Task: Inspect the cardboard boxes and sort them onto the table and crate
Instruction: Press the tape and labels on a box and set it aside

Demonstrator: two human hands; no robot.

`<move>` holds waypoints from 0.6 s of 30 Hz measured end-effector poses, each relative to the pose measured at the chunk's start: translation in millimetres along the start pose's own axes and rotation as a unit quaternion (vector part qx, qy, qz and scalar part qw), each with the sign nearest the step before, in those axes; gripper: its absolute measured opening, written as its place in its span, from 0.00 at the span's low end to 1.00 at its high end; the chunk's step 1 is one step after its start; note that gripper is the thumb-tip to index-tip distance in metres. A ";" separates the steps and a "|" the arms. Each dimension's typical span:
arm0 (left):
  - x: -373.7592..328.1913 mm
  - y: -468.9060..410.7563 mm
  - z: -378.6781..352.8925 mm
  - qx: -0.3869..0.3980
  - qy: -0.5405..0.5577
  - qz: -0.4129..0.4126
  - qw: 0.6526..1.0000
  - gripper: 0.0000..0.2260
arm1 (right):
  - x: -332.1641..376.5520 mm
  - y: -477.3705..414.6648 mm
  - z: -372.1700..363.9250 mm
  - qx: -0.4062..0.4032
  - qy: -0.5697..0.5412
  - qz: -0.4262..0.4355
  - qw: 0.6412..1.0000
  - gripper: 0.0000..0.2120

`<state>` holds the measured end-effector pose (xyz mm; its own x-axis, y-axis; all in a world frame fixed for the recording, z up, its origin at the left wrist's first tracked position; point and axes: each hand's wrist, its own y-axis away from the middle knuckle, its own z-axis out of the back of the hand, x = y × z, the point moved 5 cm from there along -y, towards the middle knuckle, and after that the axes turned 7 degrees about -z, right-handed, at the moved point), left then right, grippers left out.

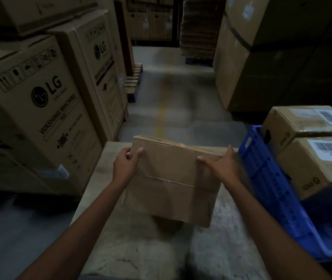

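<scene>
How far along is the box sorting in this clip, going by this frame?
Done, it seems: two labelled boxes already sit in the blue crate. In hand: the left hand and right hand grip a plain box above the table. Left: placing this box; no other small boxes show, so the remainder is unclear.

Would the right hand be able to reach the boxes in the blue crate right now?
Probably not yet. The right hand and left hand both grip the cardboard box. Nothing blocks the way to the labelled boxes in the blue crate beside it.
</scene>
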<state>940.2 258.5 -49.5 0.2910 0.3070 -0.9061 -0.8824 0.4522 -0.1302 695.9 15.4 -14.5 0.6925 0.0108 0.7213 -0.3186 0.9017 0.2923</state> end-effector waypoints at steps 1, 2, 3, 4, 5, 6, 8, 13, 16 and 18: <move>5.5 -3.0 0.0 -0.001 -0.032 0.014 0.999 0.22 | -3.8 -7.3 -6.6 -0.001 -0.027 -0.014 1.000 0.57; 13.9 -5.5 -0.8 -0.002 -0.050 0.029 0.998 0.20 | -8.2 -11.5 -14.3 0.003 -0.052 -0.022 0.998 0.54; 20.8 -5.5 -1.2 -0.008 -0.052 0.042 0.998 0.16 | -14.9 -14.8 -23.4 0.015 -0.070 -0.024 0.997 0.50; 27.6 -4.4 -1.9 -0.013 -0.039 0.049 0.998 0.13 | -22.7 -17.9 -33.7 0.032 -0.077 -0.019 0.996 0.45; 32.8 -1.4 -3.5 -0.011 -0.024 0.056 0.998 0.12 | -29.6 -19.1 -43.0 0.049 -0.071 -0.011 0.996 0.40; 35.7 3.9 -5.6 -0.001 -0.011 0.062 0.998 0.13 | -36.6 -19.3 -51.0 0.066 -0.057 0.001 0.996 0.35; 38.2 17.1 -8.9 0.035 -0.034 0.058 0.997 0.17 | -47.2 -16.4 -63.5 0.099 -0.028 0.033 0.994 0.31; 52.7 57.9 -23.4 0.165 -0.281 -0.112 0.939 0.27 | -69.1 9.6 -85.0 0.077 0.122 0.150 0.978 0.32; 67.8 68.2 -31.8 0.223 -0.390 -0.152 0.881 0.37 | -73.3 40.1 -109.5 0.054 0.247 0.257 0.933 0.32; 73.1 62.2 -31.2 0.234 -0.403 -0.152 0.872 0.40 | -68.4 41.9 -119.7 0.059 0.308 0.266 0.912 0.37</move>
<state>895.1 283.0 -136.4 0.8168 0.5167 -0.2567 -0.5263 0.8495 0.0353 712.7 104.1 -126.7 0.6407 0.7057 0.3025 -0.7571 0.6463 0.0956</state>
